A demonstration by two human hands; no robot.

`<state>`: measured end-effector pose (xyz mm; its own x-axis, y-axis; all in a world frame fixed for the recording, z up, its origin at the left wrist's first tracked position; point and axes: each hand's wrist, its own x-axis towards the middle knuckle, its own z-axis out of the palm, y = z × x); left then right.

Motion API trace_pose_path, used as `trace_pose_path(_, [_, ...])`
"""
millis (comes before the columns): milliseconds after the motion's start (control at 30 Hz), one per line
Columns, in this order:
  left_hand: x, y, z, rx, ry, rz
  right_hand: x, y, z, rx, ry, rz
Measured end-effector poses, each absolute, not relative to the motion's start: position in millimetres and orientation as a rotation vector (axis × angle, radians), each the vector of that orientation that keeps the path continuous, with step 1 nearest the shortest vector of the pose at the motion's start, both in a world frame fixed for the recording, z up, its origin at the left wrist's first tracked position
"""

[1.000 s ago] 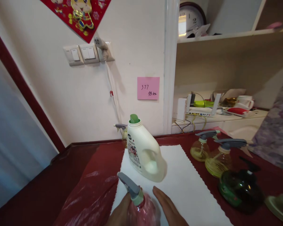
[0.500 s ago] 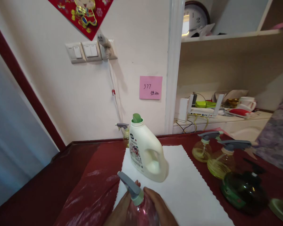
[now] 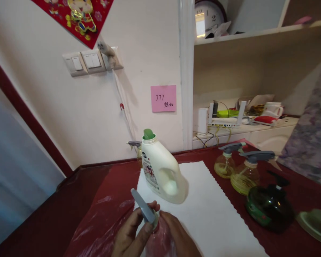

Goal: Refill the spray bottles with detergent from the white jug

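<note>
In the head view, I see the left hand [image 3: 128, 232] pinching the grey trigger top [image 3: 143, 206] of a pink spray bottle [image 3: 160, 241] at its neck, between thumb and fingers. The right hand [image 3: 178, 233] curves against the bottle's right side. The bottle is over the left edge of a white sheet [image 3: 216, 203] on the red tabletop [image 3: 104, 192]; I cannot tell whether its base touches down. A cream detergent jug [image 3: 160, 175] stands near the sheet's far left corner. Beyond the sheet's right edge stand two clear spray bottles [image 3: 244, 180] and a dark green pump bottle [image 3: 269, 208].
</note>
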<state>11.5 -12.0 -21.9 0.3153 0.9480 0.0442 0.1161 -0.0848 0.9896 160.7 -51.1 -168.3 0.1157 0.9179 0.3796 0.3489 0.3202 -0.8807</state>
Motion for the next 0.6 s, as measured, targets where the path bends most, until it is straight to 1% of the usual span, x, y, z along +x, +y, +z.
trace_pose_path(233, [2, -9, 1, 1.327, 1.093, 1.149, 162, -57, -155, -1.302, -1.477, 0.679])
trace_pose_path(467, [-7, -9, 35, 1.213, 1.067, 1.414, 154, -61, -143, -1.348, -1.456, 0.568])
trace_pose_path(600, [-8, -10, 39, 1.163, 1.063, 1.469, 145, -59, -139, -1.417, -1.376, 0.451])
